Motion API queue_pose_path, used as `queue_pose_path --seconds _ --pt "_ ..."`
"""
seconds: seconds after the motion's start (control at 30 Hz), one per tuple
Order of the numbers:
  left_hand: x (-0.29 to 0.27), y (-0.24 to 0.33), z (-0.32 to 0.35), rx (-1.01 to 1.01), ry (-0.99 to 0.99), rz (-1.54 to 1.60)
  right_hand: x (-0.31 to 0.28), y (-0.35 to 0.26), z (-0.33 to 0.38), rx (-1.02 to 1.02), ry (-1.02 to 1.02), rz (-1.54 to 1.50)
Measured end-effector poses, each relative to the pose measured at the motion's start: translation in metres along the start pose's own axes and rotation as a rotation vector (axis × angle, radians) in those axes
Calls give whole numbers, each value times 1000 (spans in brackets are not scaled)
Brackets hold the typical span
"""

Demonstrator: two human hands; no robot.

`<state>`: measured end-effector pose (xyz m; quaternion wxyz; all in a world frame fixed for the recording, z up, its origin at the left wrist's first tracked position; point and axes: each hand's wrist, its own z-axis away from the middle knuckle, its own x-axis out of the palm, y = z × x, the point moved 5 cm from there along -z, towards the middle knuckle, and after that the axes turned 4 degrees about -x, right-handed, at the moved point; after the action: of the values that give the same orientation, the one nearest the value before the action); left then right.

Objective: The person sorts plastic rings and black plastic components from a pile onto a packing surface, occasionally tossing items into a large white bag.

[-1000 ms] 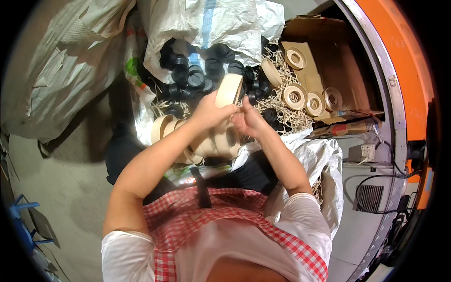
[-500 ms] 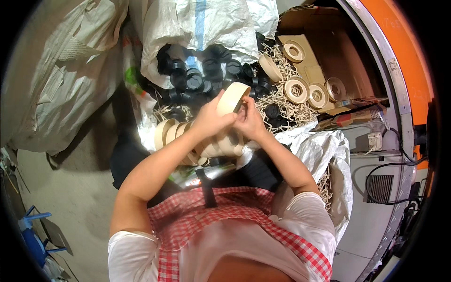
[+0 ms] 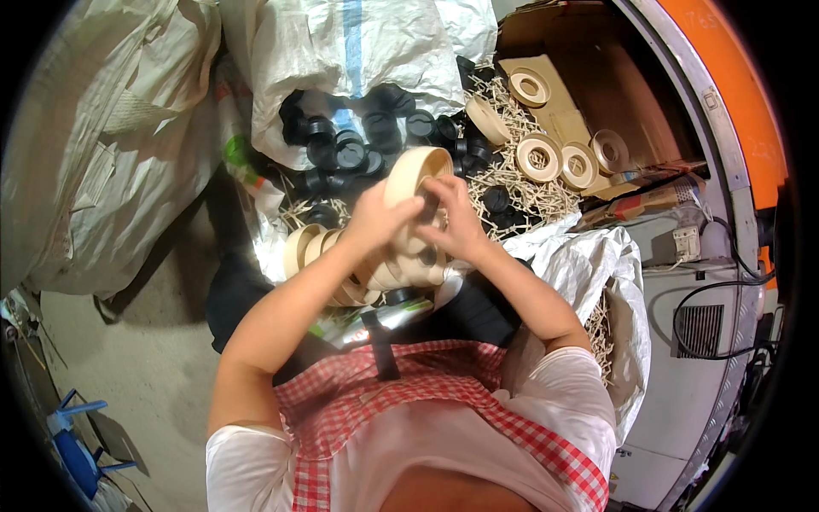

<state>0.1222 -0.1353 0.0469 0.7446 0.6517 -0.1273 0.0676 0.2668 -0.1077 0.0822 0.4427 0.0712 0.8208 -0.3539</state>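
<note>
My left hand (image 3: 373,219) grips a cream plastic ring (image 3: 404,174) by its outer wall, thumb towards me, with the ring tilted up on edge. At the ring's open right side, the curled fingers of my right hand (image 3: 456,220) press together by the inner rim. Something dark shows between the two hands, but what my right fingers pinch is hidden. More cream rings (image 3: 299,248) lie in a heap below my wrists. Beyond the held ring is a pile of round black plastic caps (image 3: 351,154).
Small cream pegs (image 3: 529,200) are strewn around the caps. Several loose rings (image 3: 539,159) lie in and beside an open cardboard box (image 3: 631,94). White woven sacks (image 3: 384,47) stand behind and at left. A grey cabinet (image 3: 657,401) with a black cable stands right.
My right fingers have shifted further into the ring's opening and curled. The ring has turned slightly and moved a little left. The whole view has shifted slightly.
</note>
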Motion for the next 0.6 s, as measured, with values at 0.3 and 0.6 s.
queue_pose_path --seconds 0.3,0.6 --pt "8 23 9 80 -144 137 7 9 -4 868 -84 -1410" --pt "-5 5 2 -271 -14 88 9 -28 3 -522 -116 159"
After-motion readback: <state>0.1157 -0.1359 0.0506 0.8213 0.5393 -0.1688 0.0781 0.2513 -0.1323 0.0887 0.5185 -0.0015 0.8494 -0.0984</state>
